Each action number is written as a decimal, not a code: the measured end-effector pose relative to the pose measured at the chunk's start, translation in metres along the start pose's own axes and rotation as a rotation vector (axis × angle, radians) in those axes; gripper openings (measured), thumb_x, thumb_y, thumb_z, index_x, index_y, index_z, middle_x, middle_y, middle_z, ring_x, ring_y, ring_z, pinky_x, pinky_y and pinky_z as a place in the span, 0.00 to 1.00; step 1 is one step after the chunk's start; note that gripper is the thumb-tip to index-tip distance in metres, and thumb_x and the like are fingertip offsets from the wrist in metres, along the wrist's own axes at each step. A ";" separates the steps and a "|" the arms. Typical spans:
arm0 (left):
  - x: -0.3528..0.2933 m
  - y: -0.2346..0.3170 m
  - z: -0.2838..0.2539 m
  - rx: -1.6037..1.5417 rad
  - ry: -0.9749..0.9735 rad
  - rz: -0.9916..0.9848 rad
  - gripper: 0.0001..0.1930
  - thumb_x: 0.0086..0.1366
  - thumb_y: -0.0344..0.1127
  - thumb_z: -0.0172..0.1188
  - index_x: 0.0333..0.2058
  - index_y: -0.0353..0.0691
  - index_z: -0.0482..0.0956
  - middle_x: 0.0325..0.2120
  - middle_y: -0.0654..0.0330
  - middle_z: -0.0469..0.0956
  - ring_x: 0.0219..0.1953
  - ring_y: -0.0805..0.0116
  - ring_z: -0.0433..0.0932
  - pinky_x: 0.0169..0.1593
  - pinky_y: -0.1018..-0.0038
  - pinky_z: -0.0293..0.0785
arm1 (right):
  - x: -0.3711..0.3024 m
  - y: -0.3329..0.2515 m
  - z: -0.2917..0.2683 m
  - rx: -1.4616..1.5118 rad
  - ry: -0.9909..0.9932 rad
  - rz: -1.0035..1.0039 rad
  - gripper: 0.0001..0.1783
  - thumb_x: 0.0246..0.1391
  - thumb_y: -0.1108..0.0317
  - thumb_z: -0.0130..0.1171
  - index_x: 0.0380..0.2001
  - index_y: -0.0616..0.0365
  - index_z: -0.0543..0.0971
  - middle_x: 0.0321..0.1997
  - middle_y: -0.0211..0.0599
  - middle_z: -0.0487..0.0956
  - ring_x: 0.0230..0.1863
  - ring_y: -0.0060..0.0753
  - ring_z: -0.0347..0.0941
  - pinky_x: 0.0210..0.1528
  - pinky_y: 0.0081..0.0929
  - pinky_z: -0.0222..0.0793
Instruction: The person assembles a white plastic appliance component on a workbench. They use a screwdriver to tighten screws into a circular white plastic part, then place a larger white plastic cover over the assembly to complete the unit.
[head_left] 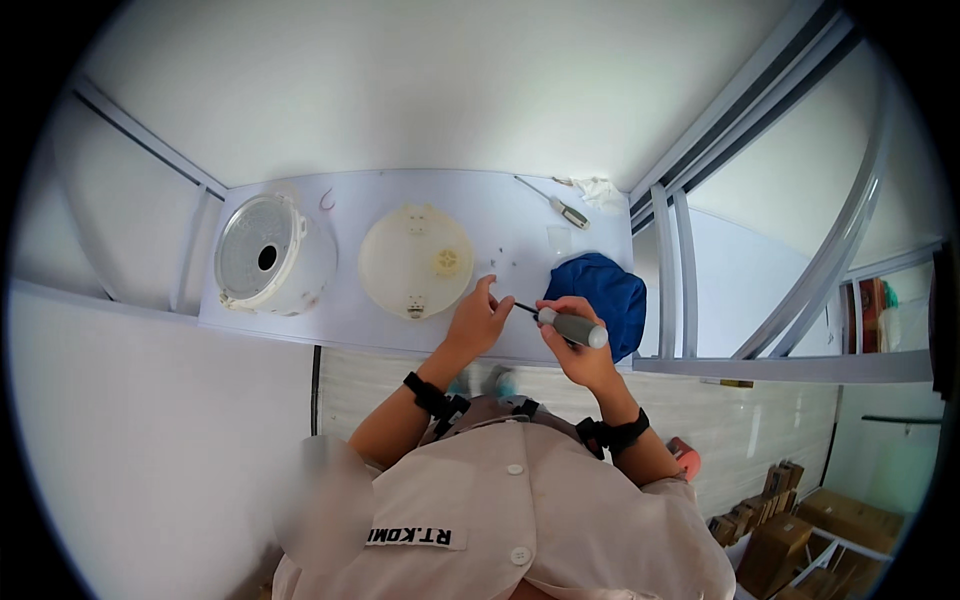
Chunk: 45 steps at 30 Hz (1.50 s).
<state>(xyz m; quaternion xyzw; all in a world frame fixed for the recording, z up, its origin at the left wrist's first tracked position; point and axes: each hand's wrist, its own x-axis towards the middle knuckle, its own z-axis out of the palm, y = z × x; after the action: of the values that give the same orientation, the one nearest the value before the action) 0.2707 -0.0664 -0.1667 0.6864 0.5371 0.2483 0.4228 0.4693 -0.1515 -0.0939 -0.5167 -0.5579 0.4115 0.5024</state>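
Note:
In my right hand [577, 345] is a screwdriver [572, 327] with a grey-and-white handle, its dark shaft pointing left. My left hand [476, 318] is closed near the shaft's tip, its thumb by the end; whatever its fingers pinch is too small to make out. Left of that hand lies a round cream lid [390, 262], with hinge-like fittings at its far and near edges. A small yellowish round part [447, 262] rests at the lid's right side. Several tiny dark pieces [493, 263], perhaps screws, lie on the table beyond my hands.
At the table's [345, 330] left stands a white rice-cooker-like pot body [300, 265]. Blue fabric [605, 300] is bunched by my right hand. A second screwdriver [568, 212] and crumpled white plastic [600, 194] lie at the far right. Metal frame bars [683, 275] rise beyond the right edge.

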 end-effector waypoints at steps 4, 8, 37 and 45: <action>0.013 -0.010 0.029 0.211 0.154 0.008 0.28 0.74 0.41 0.59 0.66 0.31 0.66 0.38 0.42 0.84 0.39 0.40 0.84 0.45 0.52 0.79 | -0.009 0.000 -0.022 0.002 -0.059 -0.052 0.17 0.62 0.74 0.69 0.50 0.57 0.75 0.54 0.44 0.87 0.48 0.29 0.83 0.52 0.30 0.78; 0.022 -0.007 0.040 0.345 0.204 -0.020 0.25 0.76 0.41 0.57 0.63 0.31 0.66 0.44 0.38 0.83 0.45 0.35 0.83 0.47 0.48 0.80 | -0.013 -0.007 -0.042 -0.045 -0.141 -0.108 0.16 0.61 0.75 0.68 0.50 0.56 0.75 0.54 0.45 0.86 0.48 0.30 0.83 0.53 0.30 0.77; -0.013 0.054 0.003 0.034 0.232 0.491 0.06 0.63 0.28 0.72 0.38 0.38 0.86 0.33 0.56 0.85 0.31 0.57 0.84 0.35 0.67 0.79 | 0.012 0.008 -0.057 0.089 0.087 -0.247 0.35 0.60 0.76 0.72 0.65 0.57 0.65 0.53 0.41 0.79 0.50 0.29 0.77 0.54 0.30 0.75; -0.023 0.037 -0.009 0.085 0.278 0.428 0.06 0.62 0.26 0.73 0.38 0.36 0.87 0.32 0.56 0.86 0.29 0.61 0.83 0.33 0.70 0.79 | 0.021 0.003 -0.049 0.196 0.068 -0.198 0.35 0.59 0.77 0.71 0.65 0.58 0.64 0.52 0.42 0.79 0.52 0.30 0.77 0.56 0.30 0.74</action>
<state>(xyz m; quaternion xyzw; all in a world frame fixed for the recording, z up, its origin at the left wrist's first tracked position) 0.2766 -0.0881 -0.1279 0.7608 0.4425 0.4015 0.2534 0.5190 -0.1328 -0.0867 -0.4214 -0.5460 0.3949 0.6070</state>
